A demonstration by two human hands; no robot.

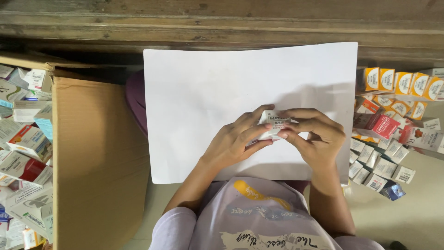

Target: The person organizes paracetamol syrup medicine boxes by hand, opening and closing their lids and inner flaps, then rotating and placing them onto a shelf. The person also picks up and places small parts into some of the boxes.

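Head view: both hands clamp one small white medicine box (274, 124) over the white sheet (208, 83), left hand (236, 141) and right hand (312, 134) gripping opposite ends, its long axis between them.

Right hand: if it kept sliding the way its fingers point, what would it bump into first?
The right hand points leftward across the white sheet. It already touches the small white box, and just beyond that it would probably meet the left hand, which holds the box's other side.
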